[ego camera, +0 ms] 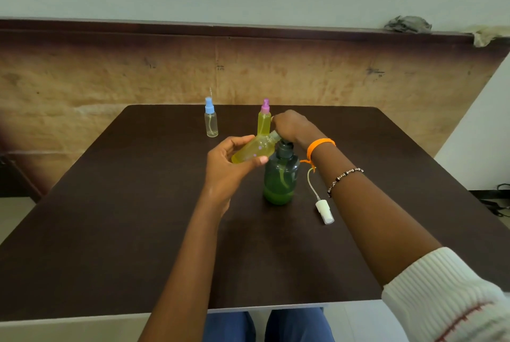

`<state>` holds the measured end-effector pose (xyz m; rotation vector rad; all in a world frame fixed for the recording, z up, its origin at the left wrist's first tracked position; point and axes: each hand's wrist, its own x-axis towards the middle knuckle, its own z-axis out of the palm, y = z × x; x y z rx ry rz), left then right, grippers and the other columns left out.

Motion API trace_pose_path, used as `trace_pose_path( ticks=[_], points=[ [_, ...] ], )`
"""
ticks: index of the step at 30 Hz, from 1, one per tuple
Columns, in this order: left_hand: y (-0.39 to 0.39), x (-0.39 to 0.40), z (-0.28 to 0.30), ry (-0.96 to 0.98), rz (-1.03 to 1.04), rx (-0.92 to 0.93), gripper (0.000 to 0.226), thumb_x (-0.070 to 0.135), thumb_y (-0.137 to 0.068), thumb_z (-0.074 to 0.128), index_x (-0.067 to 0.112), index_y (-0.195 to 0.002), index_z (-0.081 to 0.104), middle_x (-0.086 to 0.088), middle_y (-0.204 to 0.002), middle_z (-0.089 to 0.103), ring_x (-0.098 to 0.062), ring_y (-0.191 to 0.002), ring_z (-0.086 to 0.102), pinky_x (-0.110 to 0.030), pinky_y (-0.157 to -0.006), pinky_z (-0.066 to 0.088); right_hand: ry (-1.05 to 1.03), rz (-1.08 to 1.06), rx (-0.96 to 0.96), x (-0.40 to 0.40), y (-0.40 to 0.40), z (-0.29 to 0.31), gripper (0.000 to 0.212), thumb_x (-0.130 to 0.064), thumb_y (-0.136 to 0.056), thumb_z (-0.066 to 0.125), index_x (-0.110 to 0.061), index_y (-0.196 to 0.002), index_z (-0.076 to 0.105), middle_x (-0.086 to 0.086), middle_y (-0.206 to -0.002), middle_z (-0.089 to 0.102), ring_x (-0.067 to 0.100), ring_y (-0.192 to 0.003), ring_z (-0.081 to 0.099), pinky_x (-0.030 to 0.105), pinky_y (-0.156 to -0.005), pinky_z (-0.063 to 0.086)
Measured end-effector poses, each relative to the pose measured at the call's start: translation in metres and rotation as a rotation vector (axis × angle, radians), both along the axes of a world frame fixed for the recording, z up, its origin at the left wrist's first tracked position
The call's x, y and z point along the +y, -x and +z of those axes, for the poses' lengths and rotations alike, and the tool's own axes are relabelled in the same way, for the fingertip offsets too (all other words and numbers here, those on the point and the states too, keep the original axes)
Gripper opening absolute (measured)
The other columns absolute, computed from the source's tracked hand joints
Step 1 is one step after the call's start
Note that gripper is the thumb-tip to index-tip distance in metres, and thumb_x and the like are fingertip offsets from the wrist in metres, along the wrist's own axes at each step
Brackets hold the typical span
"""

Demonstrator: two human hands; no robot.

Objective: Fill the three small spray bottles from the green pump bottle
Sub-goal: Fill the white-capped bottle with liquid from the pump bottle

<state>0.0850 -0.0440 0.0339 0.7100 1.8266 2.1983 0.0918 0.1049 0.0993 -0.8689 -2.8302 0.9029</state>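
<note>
Left hand (pixel 231 165) grips bottle (pixel 255 150); right hand (pixel 291 125) presses pump (pixel 284 145).

lighting soft, even and moderately bright; source not identifiable. faint shadows lie on the dark table (pixel 138 203) beneath the forearms, with no strong glare. wide-angle bowing curves the wall trim (pixel 193 25) and table edges; overall sharpness slightly soft.
</note>
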Motion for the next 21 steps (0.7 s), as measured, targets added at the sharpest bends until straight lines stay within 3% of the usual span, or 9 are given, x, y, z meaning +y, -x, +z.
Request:
trace_pose_path(
  ticks=[4,9,12,15,18,21],
  points=[
    [-0.001,0.000,0.004,-0.016,-0.007,0.008,0.037,-0.001,-0.068,0.079,0.021,-0.096,0.065,0.006,-0.096,0.070,-0.002,-0.087,0.066,-0.022,-0.077,0.055,-0.074,0.017,-0.013,-0.002,0.000,0.010,0.037,-0.013,-0.098,0.030,0.003,-0.123,0.053,0.023,-0.127,0.054,0.039,-0.119,0.050,0.043,-0.100,0.043],
    [0.000,0.003,0.001,-0.017,-0.004,0.005,0.037,-0.002,-0.068,0.078,0.020,-0.095,0.065,0.005,-0.098,0.069,-0.003,-0.088,0.065,-0.020,-0.075,0.055,-0.067,-0.005,0.006,0.001,-0.001,-0.001,0.038,-0.013,-0.098,0.029,0.004,-0.121,0.054,0.023,-0.125,0.055,0.039,-0.115,0.052,0.045,-0.099,0.044],
    [-0.001,0.004,-0.002,-0.029,-0.006,-0.016,0.036,-0.003,-0.069,0.077,0.020,-0.093,0.063,0.004,-0.098,0.068,-0.004,-0.086,0.064,-0.017,-0.068,0.053,-0.074,-0.047,0.003,0.002,0.001,-0.005,0.044,-0.026,-0.098,0.025,-0.002,-0.111,0.058,0.020,-0.123,0.057,0.037,-0.103,0.053,0.049,-0.100,0.041],
    [-0.001,0.004,-0.003,-0.031,-0.014,-0.023,0.035,-0.002,-0.069,0.077,0.019,-0.094,0.063,0.004,-0.097,0.068,-0.004,-0.085,0.064,-0.016,-0.065,0.052,-0.037,-0.026,-0.025,-0.002,-0.001,0.000,0.038,-0.014,-0.098,0.029,0.002,-0.121,0.054,0.022,-0.126,0.055,0.038,-0.114,0.052,0.039,-0.095,0.042],
    [-0.003,0.003,0.000,-0.041,-0.020,-0.025,0.035,-0.001,-0.070,0.077,0.019,-0.095,0.063,0.003,-0.098,0.068,-0.004,-0.087,0.065,-0.016,-0.065,0.052,-0.047,-0.046,-0.037,-0.002,-0.003,0.007,0.037,-0.010,-0.098,0.029,0.004,-0.124,0.052,0.023,-0.128,0.053,0.038,-0.119,0.050,0.039,-0.094,0.042],
    [-0.002,0.004,0.000,-0.052,-0.019,-0.025,0.035,-0.003,-0.070,0.076,0.018,-0.095,0.062,0.003,-0.100,0.068,-0.003,-0.087,0.064,-0.015,-0.064,0.051,-0.021,-0.040,-0.036,0.000,0.002,0.004,0.037,-0.019,-0.099,0.027,-0.003,-0.103,0.060,0.020,-0.124,0.056,0.038,-0.107,0.053,0.043,-0.097,0.041]
  ],
)
